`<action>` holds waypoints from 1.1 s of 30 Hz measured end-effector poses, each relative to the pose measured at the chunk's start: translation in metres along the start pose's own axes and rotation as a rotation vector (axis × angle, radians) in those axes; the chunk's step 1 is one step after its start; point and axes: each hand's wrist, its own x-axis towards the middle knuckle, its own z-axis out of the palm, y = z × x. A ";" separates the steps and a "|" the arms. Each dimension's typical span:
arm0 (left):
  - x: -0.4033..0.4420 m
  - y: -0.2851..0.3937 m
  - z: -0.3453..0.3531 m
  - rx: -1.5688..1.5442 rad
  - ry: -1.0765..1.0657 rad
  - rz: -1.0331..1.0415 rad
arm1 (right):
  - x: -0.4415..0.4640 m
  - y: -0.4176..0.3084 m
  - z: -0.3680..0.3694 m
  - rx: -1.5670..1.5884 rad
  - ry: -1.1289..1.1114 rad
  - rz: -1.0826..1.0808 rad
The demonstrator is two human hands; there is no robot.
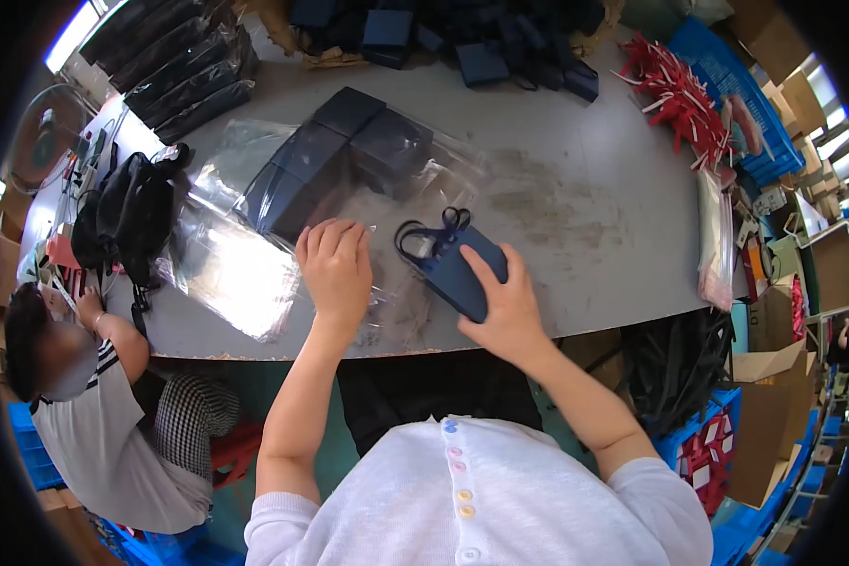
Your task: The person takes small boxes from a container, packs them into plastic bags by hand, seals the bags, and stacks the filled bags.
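Navy box (456, 272) — near table edge (623, 315)

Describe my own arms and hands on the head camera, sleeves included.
The left hand and right hand are ungloved, with no watch or bracelet visible. The forearms are bare. The white top has short sleeves and coloured buttons down its front.

Nothing legible here right now: not one word, label, brand, number or sign can be read anywhere in view.
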 end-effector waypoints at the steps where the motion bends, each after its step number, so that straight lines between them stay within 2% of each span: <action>1: 0.001 -0.001 -0.002 0.001 0.008 -0.007 | 0.004 0.008 -0.015 0.002 -0.102 -0.015; 2: 0.004 0.002 -0.006 -0.030 0.058 0.012 | 0.011 0.016 -0.032 0.005 -0.205 -0.032; 4: 0.006 0.002 -0.010 -0.052 0.112 0.024 | 0.033 0.023 -0.075 -0.310 -0.224 -0.099; 6: 0.007 0.001 -0.009 -0.100 0.156 0.066 | 0.067 0.005 -0.120 -0.622 -0.466 0.060; 10: 0.008 0.002 -0.006 -0.125 0.153 0.070 | 0.111 -0.012 -0.127 -0.697 -0.565 0.020; 12: 0.006 0.002 -0.006 -0.143 0.142 0.070 | 0.123 -0.019 -0.096 -0.287 -0.596 -0.160; 14: 0.008 0.004 -0.009 -0.150 0.147 0.074 | 0.125 -0.029 -0.052 -0.017 -0.559 -0.178; 16: 0.008 0.006 -0.012 -0.151 0.147 0.079 | 0.123 -0.035 0.005 0.148 -0.389 -0.227; 19: 0.011 0.008 -0.014 -0.210 0.097 0.098 | 0.124 -0.051 0.074 0.179 -0.019 -0.292; 20: 0.010 0.008 -0.012 -0.201 0.097 0.101 | 0.126 -0.051 0.092 0.186 -0.016 -0.295; 22: 0.008 0.005 -0.004 -0.189 0.053 0.135 | 0.132 -0.048 0.120 0.019 0.299 -0.354; 23: 0.008 0.003 -0.002 -0.189 0.042 0.122 | 0.134 -0.045 0.124 -0.105 0.333 -0.403; 24: 0.007 0.002 -0.002 -0.186 0.036 0.123 | 0.129 -0.047 0.111 -0.099 0.332 -0.398; 26: 0.008 0.000 -0.001 -0.190 0.018 0.121 | 0.106 -0.048 0.071 0.136 0.229 -0.063; 27: 0.010 0.000 0.000 -0.194 0.018 0.131 | 0.102 -0.047 0.057 0.299 -0.101 0.142; 28: 0.010 0.000 0.000 -0.197 -0.002 0.131 | 0.100 -0.039 0.066 0.294 -0.089 0.150; 30: 0.006 0.004 0.001 -0.217 -0.043 0.146 | 0.101 -0.027 0.089 0.580 -0.135 -0.131; 31: 0.007 0.005 0.002 -0.199 -0.092 0.143 | 0.109 -0.023 0.092 0.524 0.064 -0.258; 32: 0.012 0.003 0.001 -0.174 -0.138 0.143 | 0.121 -0.015 0.081 0.525 0.082 -0.249; 33: 0.021 0.003 -0.006 -0.179 -0.203 0.157 | 0.133 0.000 0.066 0.543 -0.046 -0.192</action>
